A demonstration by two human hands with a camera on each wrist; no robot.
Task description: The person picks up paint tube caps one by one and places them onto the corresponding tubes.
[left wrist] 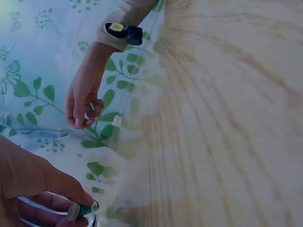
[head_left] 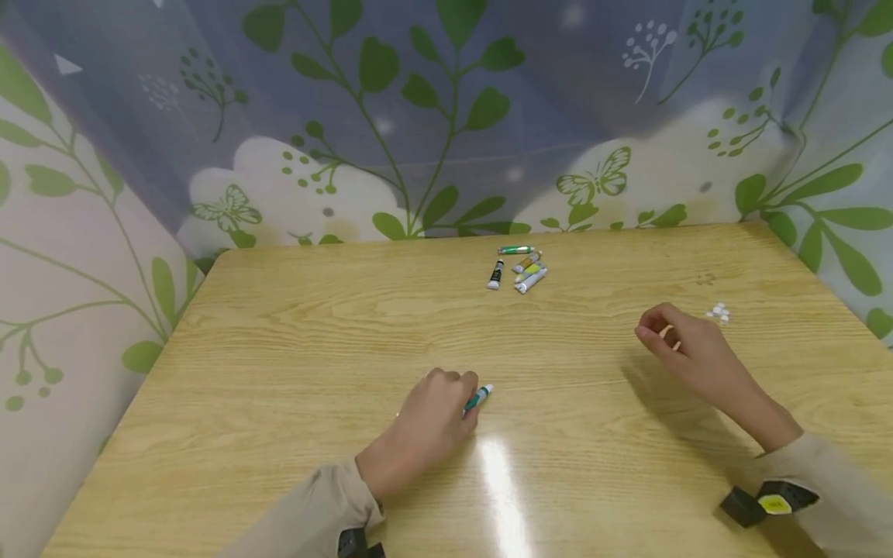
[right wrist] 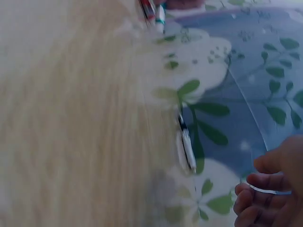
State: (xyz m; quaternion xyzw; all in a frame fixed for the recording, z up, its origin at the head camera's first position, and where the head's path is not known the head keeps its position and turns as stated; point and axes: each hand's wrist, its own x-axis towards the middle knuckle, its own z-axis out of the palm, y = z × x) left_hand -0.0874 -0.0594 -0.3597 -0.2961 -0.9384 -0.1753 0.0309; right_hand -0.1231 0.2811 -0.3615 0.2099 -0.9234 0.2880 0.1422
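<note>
My left hand [head_left: 436, 407] grips a small teal-and-white tube [head_left: 478, 398] low over the front middle of the table. One end of the tube pokes out past the thumb in the left wrist view, while the fingers hide much of the rest. Beside that hand, the right wrist view shows a red tube [right wrist: 147, 10]. My right hand [head_left: 687, 353] is raised over the right side of the table with loosely curled fingers, and nothing shows between them. Just beyond it lies a small heap of white bits [head_left: 718, 312], like little caps.
Toward the back edge of the wooden table [head_left: 314, 325] lie several more tubes: a green one [head_left: 516, 250], a black one [head_left: 496, 274], and a small cluster with a white tube [head_left: 532, 280] in front. A leaf-patterned cloth [head_left: 474, 124] hangs behind and at the sides.
</note>
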